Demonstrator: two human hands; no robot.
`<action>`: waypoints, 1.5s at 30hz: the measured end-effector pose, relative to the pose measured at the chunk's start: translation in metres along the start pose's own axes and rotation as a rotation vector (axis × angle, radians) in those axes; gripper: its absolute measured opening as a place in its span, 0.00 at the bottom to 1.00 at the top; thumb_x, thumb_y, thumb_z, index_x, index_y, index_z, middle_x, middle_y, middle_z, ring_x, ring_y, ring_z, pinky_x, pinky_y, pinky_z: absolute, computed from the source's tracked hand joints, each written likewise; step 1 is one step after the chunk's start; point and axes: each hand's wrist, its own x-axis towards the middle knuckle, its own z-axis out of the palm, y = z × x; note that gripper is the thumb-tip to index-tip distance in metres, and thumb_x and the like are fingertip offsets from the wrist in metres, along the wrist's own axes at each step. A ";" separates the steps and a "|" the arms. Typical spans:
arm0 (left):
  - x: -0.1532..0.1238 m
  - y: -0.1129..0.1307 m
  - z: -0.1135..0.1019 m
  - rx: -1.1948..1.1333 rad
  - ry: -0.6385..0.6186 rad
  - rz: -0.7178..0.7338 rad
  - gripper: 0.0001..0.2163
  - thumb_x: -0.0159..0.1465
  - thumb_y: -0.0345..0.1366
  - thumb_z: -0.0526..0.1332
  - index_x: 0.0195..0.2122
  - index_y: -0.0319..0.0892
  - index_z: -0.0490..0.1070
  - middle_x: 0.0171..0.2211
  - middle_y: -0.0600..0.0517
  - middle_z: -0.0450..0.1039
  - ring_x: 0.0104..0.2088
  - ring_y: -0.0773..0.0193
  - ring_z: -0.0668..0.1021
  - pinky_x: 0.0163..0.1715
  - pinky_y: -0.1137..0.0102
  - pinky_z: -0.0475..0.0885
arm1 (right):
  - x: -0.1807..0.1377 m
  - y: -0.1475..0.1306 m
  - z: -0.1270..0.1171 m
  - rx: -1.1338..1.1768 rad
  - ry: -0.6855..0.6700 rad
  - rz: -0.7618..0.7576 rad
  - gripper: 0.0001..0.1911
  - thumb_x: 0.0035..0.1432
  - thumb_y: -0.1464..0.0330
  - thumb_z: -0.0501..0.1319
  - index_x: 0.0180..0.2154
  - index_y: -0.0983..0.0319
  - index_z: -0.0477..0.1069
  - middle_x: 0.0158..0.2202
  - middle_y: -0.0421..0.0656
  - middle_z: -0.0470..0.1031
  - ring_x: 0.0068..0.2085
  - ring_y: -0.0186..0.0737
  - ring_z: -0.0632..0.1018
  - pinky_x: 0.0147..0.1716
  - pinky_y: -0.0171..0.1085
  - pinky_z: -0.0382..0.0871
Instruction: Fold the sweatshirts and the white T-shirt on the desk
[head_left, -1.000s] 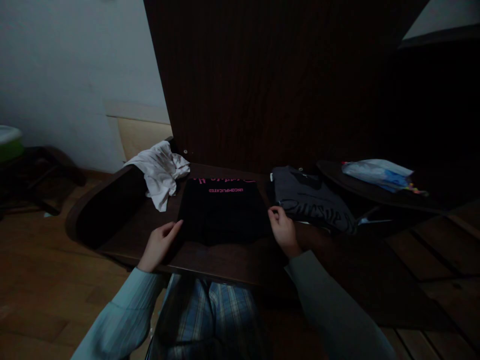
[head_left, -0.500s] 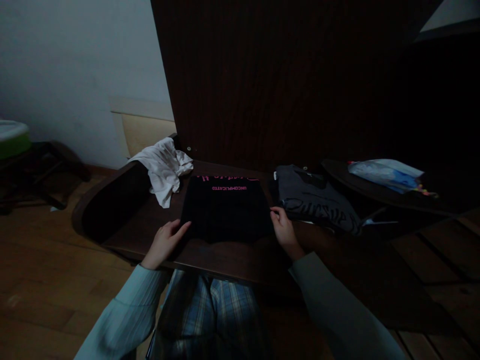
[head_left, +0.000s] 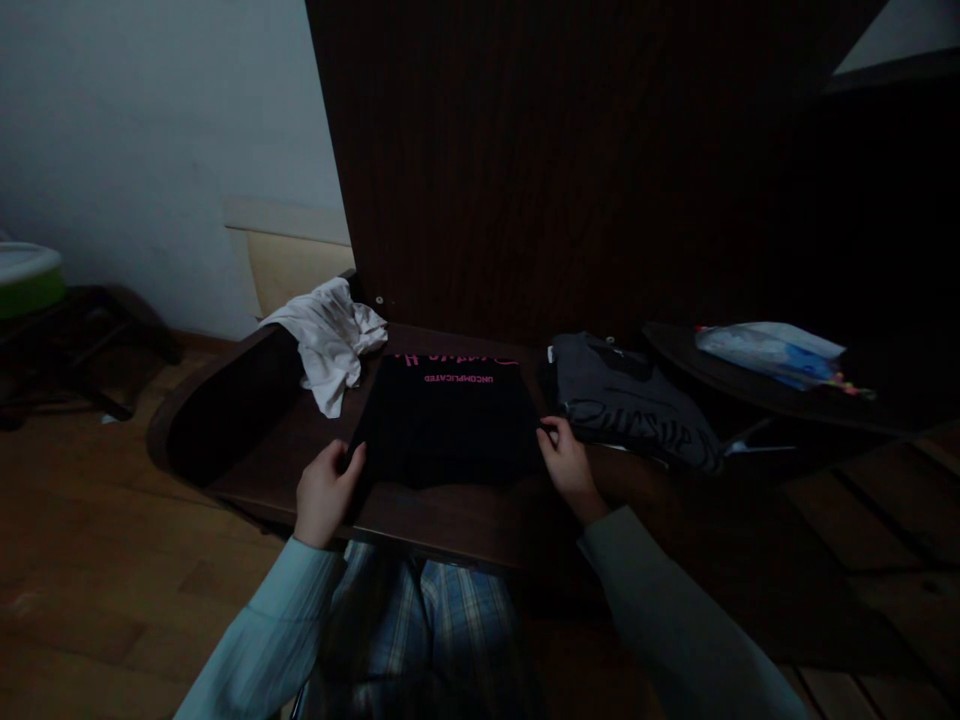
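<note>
A black folded garment [head_left: 454, 430] with pink lettering lies on the dark wooden bench [head_left: 442, 520] in front of me. Its printed words appear upside down from where I look. At its left edge my left hand [head_left: 330, 485] pinches the cloth between thumb and fingers. My right hand [head_left: 564, 455] grips the opposite edge in the same way. Just beyond the right hand rests a folded dark grey garment [head_left: 630, 390] with black lettering. The scene is dim, so the folds of the black cloth are hard to make out.
A crumpled white cloth [head_left: 330, 335] hangs over the bench's curved left arm [head_left: 180, 410]. At the right, a plastic packet [head_left: 772, 350] sits on a dark raised surface. A tall dark panel [head_left: 555, 170] rises behind. A stool with a green and white tub [head_left: 30, 280] stands far left.
My left hand has moved slightly left and closed on the edge of the black garment, drawing that side outward. The right hand has hardly moved.
</note>
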 end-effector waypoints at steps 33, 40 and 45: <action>-0.011 -0.001 -0.045 -0.098 0.033 0.271 0.33 0.53 0.53 0.54 0.56 0.37 0.54 0.44 0.41 0.68 0.47 0.51 0.70 0.48 0.57 0.63 | -0.119 0.007 -0.046 0.963 0.123 0.429 0.20 0.38 0.54 0.64 0.34 0.56 0.68 0.40 0.44 0.72 0.43 0.47 0.74 0.45 0.49 0.66; 0.066 0.004 -0.008 -0.536 -0.245 -0.053 0.23 0.46 0.49 0.61 0.39 0.39 0.68 0.38 0.43 0.73 0.41 0.51 0.74 0.40 0.62 0.69 | -0.103 -0.033 -0.033 1.232 -0.191 0.648 0.12 0.45 0.61 0.62 0.34 0.57 0.71 0.37 0.43 0.75 0.42 0.41 0.76 0.48 0.44 0.65; 0.053 -0.002 -0.008 -0.573 -0.293 -0.034 0.24 0.39 0.47 0.64 0.36 0.40 0.68 0.33 0.44 0.74 0.38 0.51 0.75 0.36 0.62 0.70 | -0.076 -0.068 -0.029 1.122 -0.277 0.610 0.15 0.48 0.60 0.60 0.38 0.59 0.71 0.43 0.44 0.75 0.44 0.41 0.75 0.45 0.41 0.68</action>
